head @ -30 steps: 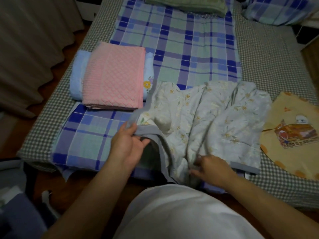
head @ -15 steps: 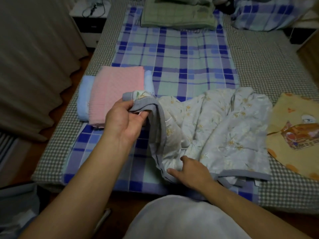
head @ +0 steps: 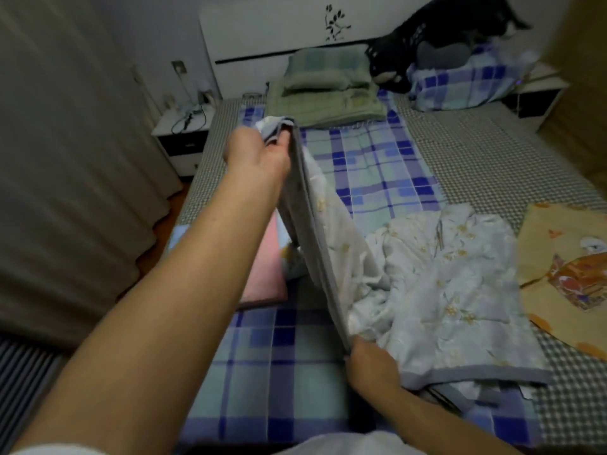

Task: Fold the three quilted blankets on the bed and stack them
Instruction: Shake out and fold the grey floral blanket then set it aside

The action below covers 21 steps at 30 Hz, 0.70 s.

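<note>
Currently, item one: your left hand (head: 259,156), raised toward 11 o'clock, fingers closed on a grey-bound corner of the floral blanket (head: 443,290). Item two: your right hand (head: 371,362), low at 6 o'clock, pinching the same border, edge taut between both. Blanket's bulk lies rumpled on the plaid bed cover (head: 371,172) at 3 o'clock. Pink folded blanket (head: 266,267) (partly hidden by your forearm) sits at 9 o'clock.
</note>
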Tool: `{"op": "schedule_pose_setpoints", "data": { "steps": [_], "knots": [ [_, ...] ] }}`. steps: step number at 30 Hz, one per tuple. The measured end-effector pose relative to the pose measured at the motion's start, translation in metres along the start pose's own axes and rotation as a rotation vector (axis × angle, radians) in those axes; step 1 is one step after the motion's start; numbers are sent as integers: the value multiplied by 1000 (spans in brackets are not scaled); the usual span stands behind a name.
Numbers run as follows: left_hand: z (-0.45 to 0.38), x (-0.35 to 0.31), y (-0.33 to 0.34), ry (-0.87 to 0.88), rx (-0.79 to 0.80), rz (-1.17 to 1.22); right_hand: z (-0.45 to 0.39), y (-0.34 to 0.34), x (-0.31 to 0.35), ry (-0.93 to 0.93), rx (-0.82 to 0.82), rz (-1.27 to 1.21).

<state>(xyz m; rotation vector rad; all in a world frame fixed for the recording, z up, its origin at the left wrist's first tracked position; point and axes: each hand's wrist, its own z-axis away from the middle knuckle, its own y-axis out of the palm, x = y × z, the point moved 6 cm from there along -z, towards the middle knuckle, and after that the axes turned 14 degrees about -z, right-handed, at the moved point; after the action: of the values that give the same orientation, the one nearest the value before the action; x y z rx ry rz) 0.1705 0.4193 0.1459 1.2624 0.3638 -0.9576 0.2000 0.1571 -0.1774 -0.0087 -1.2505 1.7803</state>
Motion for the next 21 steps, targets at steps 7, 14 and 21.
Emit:
{"op": "schedule_pose_setpoints", "data": {
  "steps": [7,14,21],
  "knots": [
    [-60,-33,-166,92,-268,-409,-4,-176,-111,79,-658,-51],
    [52,131,-470,-698,-517,-1051,2,-130,-171,32,-149,454],
    [135,196,-497,-995,-564,-908,5,-87,-201,26,-139,494]
  ]
}}
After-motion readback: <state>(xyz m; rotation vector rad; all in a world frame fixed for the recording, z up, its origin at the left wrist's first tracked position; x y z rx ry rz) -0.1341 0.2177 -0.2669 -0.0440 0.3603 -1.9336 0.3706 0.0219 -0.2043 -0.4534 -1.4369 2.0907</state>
